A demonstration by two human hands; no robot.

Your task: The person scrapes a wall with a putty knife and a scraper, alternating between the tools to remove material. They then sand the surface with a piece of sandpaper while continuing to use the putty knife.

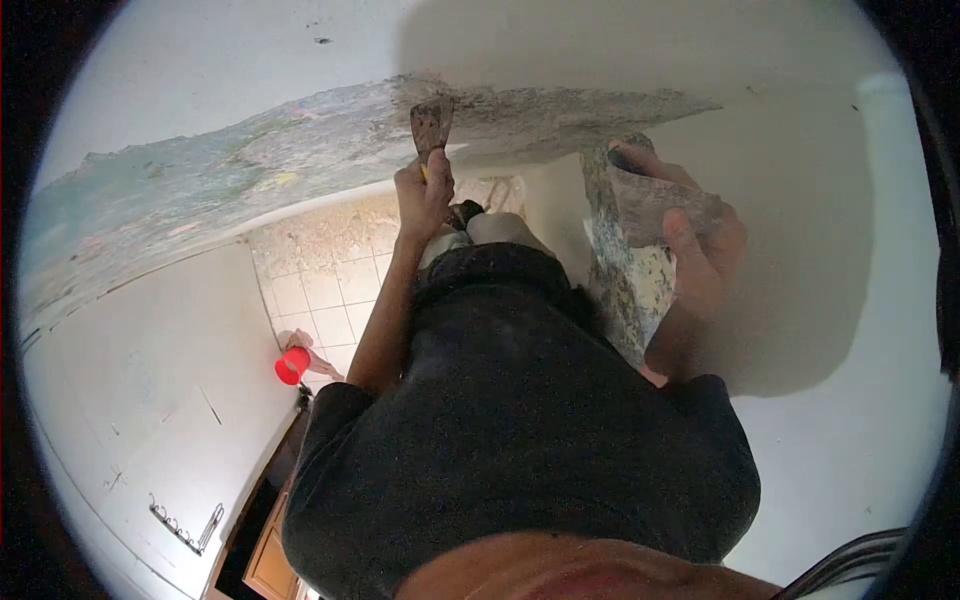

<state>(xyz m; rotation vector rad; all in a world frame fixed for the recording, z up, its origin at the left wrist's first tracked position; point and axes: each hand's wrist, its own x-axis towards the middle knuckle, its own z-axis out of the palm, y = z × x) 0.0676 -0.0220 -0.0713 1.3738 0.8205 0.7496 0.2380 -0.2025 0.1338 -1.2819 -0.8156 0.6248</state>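
My left hand [424, 196] is closed round the handle of a scraper [432, 122], whose broad, stained blade points at the stripped band [300, 140] of the wall. Part of the yellow handle shows at my fingers. On the right, my right hand [708, 245] grips a curled, greyish-brown sheet [665, 205], thumb on its near face and fingers behind it. Close beside that hand, a second stripped patch [610, 250] runs down the adjoining wall, with rough grey and yellowish marks.
A red bucket [292, 366] stands on the tiled floor [325, 290], beside a pinkish cloth or bag. Debris lies on the tiles near my feet. A hook rack [178, 528] is on the left wall, near a wooden cabinet [272, 560]. Dark cables [850, 562] show at lower right.
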